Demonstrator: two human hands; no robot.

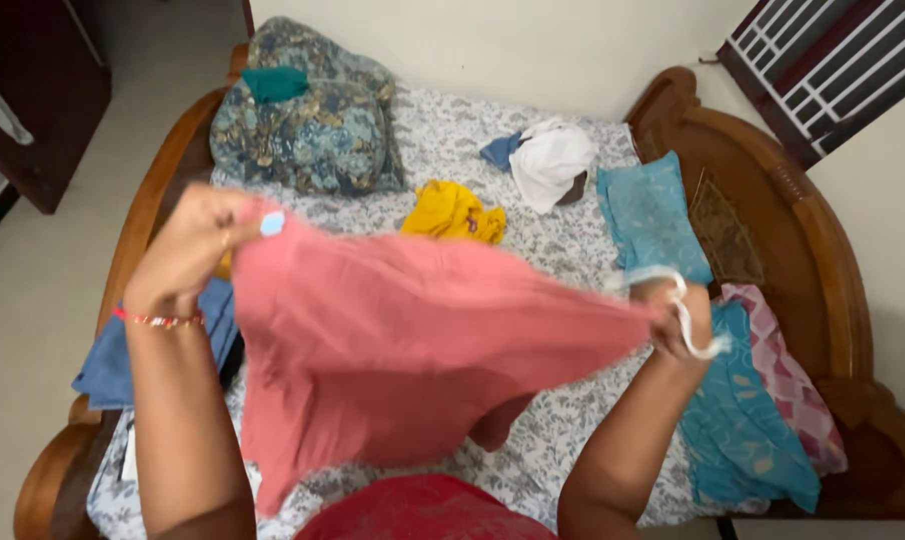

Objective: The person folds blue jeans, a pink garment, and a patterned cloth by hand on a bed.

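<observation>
Two hands stretching one pink cloth [412, 350] in the air above the bed [562, 250]. Left hand [194, 250] pinching the cloth's upper left corner, fingers closed on the fabric, a beaded band circling the wrist. Right hand [677, 320] gripping the cloth's narrowed right end, a white cord [687, 310] looping over the fingers. Cloth looking soft and thin, slightly crinkled, widening on the left and tapering to the right, lower edge hanging loose and blurring. Covering much of the floral grey-white sheet beneath. Lying farther back: one yellow crumpled garment [452, 212], one white bundle [550, 160] over a dark blue piece, two patterned blue-green pillows [312, 120] stacking with a small green cloth [274, 84] on top. Spreading along the right side: teal fabric [652, 215], more teal below, and a pink checked piece [787, 380]. Hanging off the left edge: one blue cloth [112, 365]. Curving around it all, a carved wooden bed frame [802, 240].
</observation>
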